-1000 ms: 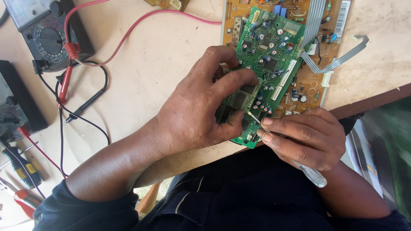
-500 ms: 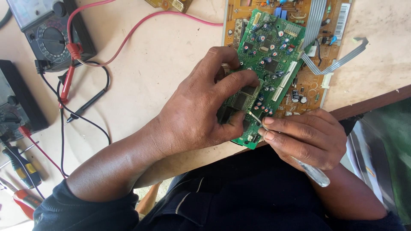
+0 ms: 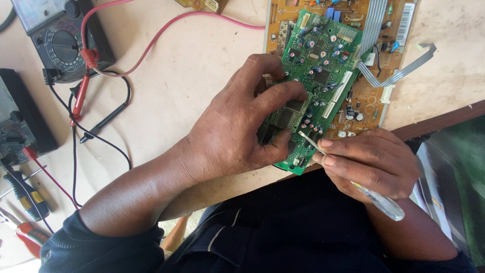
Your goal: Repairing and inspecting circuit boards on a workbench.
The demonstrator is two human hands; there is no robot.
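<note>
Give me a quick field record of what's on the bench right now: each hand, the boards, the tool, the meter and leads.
left hand: grips the green circuit board, fingers curled over its lower part
right hand: holds a screwdriver with a clear handle, metal tip resting on the green board's lower edge
orange circuit board: flat on the table, under the green board, grey ribbon cable attached
multimeter: upper left, dial up
leads: red probe and black probe lying beside the meter
spare screwdrivers: left edge

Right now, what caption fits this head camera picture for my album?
Left hand steadies a green circuit board while the right hand touches a screwdriver tip to it, beside a multimeter.
</note>
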